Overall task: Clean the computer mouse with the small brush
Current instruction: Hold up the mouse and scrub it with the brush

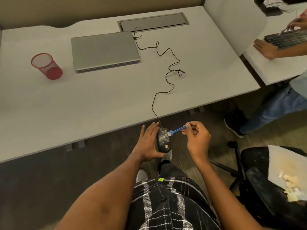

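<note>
One mouse: the mouse [163, 140] is held in the air just off the near edge of the desk, at about 6 o'clock in the view, not resting on anything; holding it clear of the desk probably lets loosened dirt fall to the floor.
Mouse surface: dark rounded shell, glossy, with pale mottled marks; whether they are print or grime I cannot tell.
Left hand: the left hand [149, 143] cradles the mouse from its 9 o'clock side, fingers curled around the shell and thumb at the near end, which steadies it against the brush.
Brush: the brush [176, 130] is small, with a thin blue plastic handle and a short pale tuft; the tuft touches the mouse's far right edge, at about 1 o'clock on the shell.
Right hand: the right hand [196, 136] pinches the handle's end between thumb and fingertips, a light grip suited to short flicks.
Cable: the cable [167, 77] is thin, black and loosely kinked, running toward 12 o'clock to the laptop [105, 50], a flat grey closed slab.
Desk: the desk [83, 100] has a smooth pale grey top.
Cup: the red mesh cup [47, 66] stands at 10 o'clock, well apart.
</note>
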Demonstrator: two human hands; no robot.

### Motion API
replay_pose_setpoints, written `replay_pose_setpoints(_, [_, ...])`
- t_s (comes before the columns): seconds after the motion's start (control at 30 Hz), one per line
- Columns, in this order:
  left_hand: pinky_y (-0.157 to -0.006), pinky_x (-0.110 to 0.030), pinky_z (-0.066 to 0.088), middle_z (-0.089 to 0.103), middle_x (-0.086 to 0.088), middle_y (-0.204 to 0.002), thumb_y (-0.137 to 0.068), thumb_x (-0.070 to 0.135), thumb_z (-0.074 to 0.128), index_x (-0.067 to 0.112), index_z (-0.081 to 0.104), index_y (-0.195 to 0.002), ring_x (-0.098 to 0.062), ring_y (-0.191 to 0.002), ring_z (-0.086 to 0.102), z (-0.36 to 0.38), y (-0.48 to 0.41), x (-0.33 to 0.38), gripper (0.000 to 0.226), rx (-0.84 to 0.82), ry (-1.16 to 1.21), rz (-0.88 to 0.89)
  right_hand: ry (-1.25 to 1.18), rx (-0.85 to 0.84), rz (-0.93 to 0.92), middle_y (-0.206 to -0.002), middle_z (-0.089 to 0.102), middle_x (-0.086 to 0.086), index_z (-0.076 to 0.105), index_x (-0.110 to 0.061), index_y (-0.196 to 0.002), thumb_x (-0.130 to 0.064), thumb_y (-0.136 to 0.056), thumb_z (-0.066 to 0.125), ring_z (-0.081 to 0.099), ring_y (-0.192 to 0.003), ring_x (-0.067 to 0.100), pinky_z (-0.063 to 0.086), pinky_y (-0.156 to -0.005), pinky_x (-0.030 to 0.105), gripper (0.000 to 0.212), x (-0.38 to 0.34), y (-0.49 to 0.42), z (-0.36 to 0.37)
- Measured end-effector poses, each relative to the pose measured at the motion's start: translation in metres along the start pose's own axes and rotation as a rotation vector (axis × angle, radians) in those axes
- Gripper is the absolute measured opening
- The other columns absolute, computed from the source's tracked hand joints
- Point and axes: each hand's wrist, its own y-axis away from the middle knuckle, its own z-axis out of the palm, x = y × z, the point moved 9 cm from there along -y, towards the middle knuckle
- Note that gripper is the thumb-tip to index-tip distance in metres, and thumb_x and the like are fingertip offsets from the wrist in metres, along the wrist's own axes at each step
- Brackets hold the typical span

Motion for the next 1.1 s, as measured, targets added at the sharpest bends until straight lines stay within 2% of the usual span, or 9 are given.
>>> replay_pose_setpoints(0.23, [-0.131,-0.055,-0.007,0.009,-0.001,-0.176,-0.07,0.088,0.066,0.015,0.015,-0.165,-0.013,-0.163,-0.005,0.014,0.016,0.021,0.131,0.019,-0.039,0.063,0.061,0.026,0.033,-0.085,0.074,-0.006,0.072,-0.013,-0.102,-0.017,-0.099,0.068,0.074,-0.076,0.003,0.062,-0.067,0.019,0.007,0.007,0.005,-0.023])
replay_pose_setpoints(0.63, [-0.131,-0.057,-0.002,0.012,-0.002,-0.175,-0.07,0.084,0.07,0.013,0.016,-0.165,-0.014,-0.163,-0.003,0.031,0.024,0.043,0.13,0.087,-0.068,-0.03,0.067,-0.065,0.079,-0.075,0.074,-0.006,0.073,-0.018,-0.095,-0.021,-0.097,0.071,0.074,-0.068,0.004,0.061,-0.061,0.02,0.005,0.024,-0.01,-0.041])
replay_pose_setpoints(0.83, [-0.132,-0.054,-0.007,0.012,-0.002,-0.175,-0.072,0.086,0.066,0.014,0.015,-0.165,-0.013,-0.163,-0.005,0.035,0.026,0.053,0.128,0.089,-0.085,-0.049,0.053,-0.111,0.11,-0.076,0.075,-0.004,0.073,-0.018,-0.094,-0.021,-0.096,0.072,0.075,-0.068,0.004,0.062,-0.062,0.022,0.004,0.033,-0.015,-0.04])
replay_pose_setpoints(1.1, [-0.132,-0.055,-0.004,0.012,-0.004,-0.175,-0.071,0.084,0.068,0.013,0.015,-0.165,-0.017,-0.163,-0.001,0.045,0.025,0.062,0.129,0.069,-0.1,-0.066,0.084,-0.105,0.055,-0.075,0.073,-0.008,0.071,-0.023,-0.093,-0.02,-0.096,0.072,0.073,-0.069,0.001,0.06,-0.063,0.016,0.005,0.034,-0.019,-0.057])
